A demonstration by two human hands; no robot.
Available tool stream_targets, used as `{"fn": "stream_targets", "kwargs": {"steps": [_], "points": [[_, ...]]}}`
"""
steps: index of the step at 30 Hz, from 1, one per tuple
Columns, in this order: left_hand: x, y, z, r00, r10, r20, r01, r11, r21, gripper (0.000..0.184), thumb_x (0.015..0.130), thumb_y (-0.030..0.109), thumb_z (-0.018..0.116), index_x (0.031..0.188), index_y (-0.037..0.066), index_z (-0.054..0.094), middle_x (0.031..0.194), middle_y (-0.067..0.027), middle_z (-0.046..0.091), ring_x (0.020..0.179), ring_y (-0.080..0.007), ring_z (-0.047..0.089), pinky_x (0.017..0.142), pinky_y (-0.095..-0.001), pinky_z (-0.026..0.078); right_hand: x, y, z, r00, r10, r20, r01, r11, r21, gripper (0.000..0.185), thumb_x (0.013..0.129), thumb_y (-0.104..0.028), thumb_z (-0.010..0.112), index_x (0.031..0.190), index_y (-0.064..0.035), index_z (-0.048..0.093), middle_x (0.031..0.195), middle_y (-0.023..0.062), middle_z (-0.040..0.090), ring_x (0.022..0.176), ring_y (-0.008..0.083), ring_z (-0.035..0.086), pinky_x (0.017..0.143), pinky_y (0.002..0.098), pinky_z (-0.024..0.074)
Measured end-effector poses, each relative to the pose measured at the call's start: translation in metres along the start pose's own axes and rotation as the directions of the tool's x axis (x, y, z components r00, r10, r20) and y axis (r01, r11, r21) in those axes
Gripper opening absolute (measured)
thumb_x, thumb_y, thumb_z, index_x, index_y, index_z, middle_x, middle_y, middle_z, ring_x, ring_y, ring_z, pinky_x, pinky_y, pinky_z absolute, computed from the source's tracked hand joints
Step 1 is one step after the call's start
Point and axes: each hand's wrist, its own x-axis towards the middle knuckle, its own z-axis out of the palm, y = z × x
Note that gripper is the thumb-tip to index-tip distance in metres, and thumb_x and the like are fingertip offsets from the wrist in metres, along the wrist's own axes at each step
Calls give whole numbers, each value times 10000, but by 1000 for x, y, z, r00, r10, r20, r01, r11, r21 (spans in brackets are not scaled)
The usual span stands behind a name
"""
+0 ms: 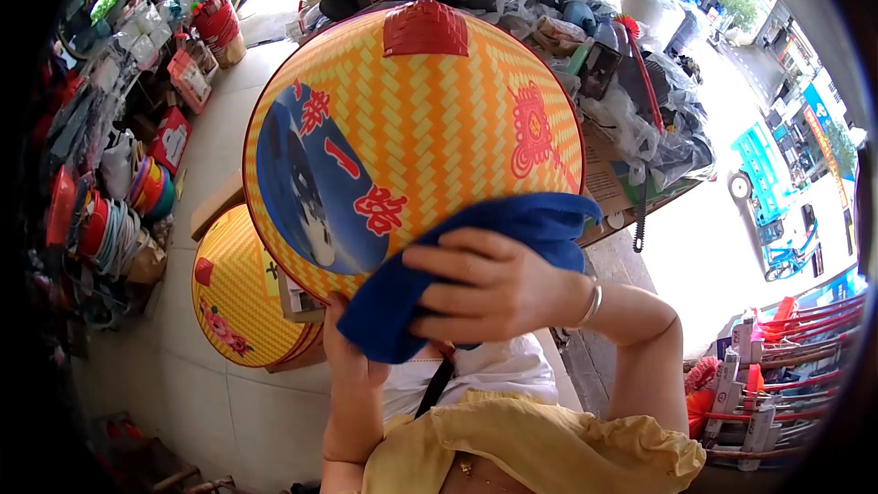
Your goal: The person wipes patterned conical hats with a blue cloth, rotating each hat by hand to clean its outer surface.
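Observation:
A yellow-and-orange woven conical hat is tilted up in front of me, its surface turned toward the camera. It bears a red peak, a blue oval picture with red characters and a red knot design. My left hand grips the lower rim, with its fingers partly hidden behind the hat and cloth. With bent fingers, my right hand presses a blue cloth against the lower part of the hat. The cloth hangs over the rim near my left hand.
More yellow woven hats are stacked low on the left. Plastic-wrapped goods pile up behind the hat. Assorted wares line the left side. Long-handled goods lie at lower right, and a blue three-wheeled vehicle stands outside.

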Motion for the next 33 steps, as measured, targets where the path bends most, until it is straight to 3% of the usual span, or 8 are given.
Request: {"fn": "stream_targets", "kwargs": {"steps": [4,9,13,15,19,27,30,33], "points": [[1,6,-3,965,26,263,-22,1000,-17,461,1010,335,381,1401,94,341,1381,-112,469,1240,-277,490,989,-468,452,9,61,-32,918,331,-219,-339,941,0,427,598,-15,705,1007,-132,673,1063,103,583,1105,329,539,882,435,444],[-6,13,-5,974,100,204,-105,994,15,460,1006,272,415,1415,96,300,1396,-107,445,1184,-243,539,945,-422,494,-10,127,-36,599,709,-373,-663,700,266,365,797,-55,686,1156,-44,618,1170,148,618,1151,229,547,995,328,393],[-8,43,5,825,554,111,-538,710,456,683,925,158,580,1456,68,159,1393,-157,402,1212,-239,488,911,-373,486,-35,135,-32,496,802,-333,-743,590,315,396,834,-76,665,1205,26,573,1200,138,611,1139,184,540,996,311,390],[-1,66,12,398,776,489,-605,-178,776,717,890,225,634,1441,39,214,1396,-189,388,1285,-283,408,1038,-432,359,-39,127,-29,482,798,-363,-746,591,308,400,828,-62,665,1210,12,572,1231,151,589,1157,191,530,995,310,390],[23,98,102,488,230,842,-747,-388,539,670,819,279,696,1352,5,397,1375,-205,424,1303,-373,380,1075,-449,286,-30,86,-31,497,782,-376,-748,606,270,382,786,-9,659,1163,-7,599,1248,176,568,1175,253,531,1006,350,388],[118,80,184,433,45,900,-818,-399,414,484,758,253,730,1163,54,554,1134,-166,594,1074,-361,557,932,-395,426,-24,-4,-10,994,86,-61,-97,974,-203,224,636,-187,669,859,-179,681,1028,78,599,1055,294,580,853,434,468],[122,81,185,442,60,895,-810,-403,427,441,739,246,730,1103,50,575,1078,-151,609,1004,-316,588,900,-363,446,-22,19,-26,953,281,-117,-300,930,-211,246,667,-153,667,911,-150,684,1025,81,622,1069,304,581,892,429,454],[125,82,184,492,73,867,-790,-380,481,441,730,241,715,1103,53,576,1064,-135,604,996,-271,589,898,-348,446,-44,77,-29,571,715,-404,-744,659,113,292,751,-82,666,1040,-46,645,1099,126,627,1082,305,581,953,389,425]]}}
